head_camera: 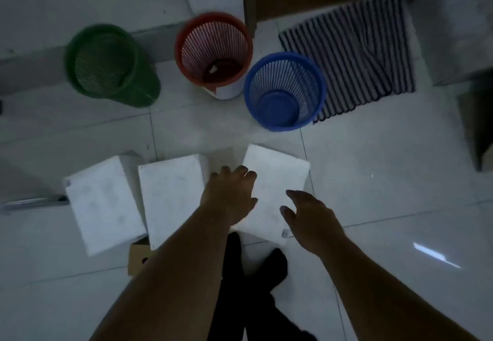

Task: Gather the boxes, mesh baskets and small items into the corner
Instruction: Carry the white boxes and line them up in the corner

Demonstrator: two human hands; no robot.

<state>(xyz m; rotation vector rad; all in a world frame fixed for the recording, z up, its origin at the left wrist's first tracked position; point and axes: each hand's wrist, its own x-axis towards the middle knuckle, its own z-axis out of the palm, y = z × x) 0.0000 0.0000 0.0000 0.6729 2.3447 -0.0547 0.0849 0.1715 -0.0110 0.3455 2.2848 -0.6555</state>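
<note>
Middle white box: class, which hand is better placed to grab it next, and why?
Probably left. The left hand hovers just beside the middle white box, while the right hand is over the right box, farther away.

- A brown cardboard box [137, 256] lay mostly hidden beneath the middle white box [170, 196].
- The white scrap [213, 69] inside the red basket [213, 16] was too small to identify.
- The green basket [141, 74] was blurred.
- The left edge cut off a metal bar [32, 202].

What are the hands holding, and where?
Nothing is gripped: the left hand and right hand are open above the rightmost white box; whether they touch it cannot be told.
</note>
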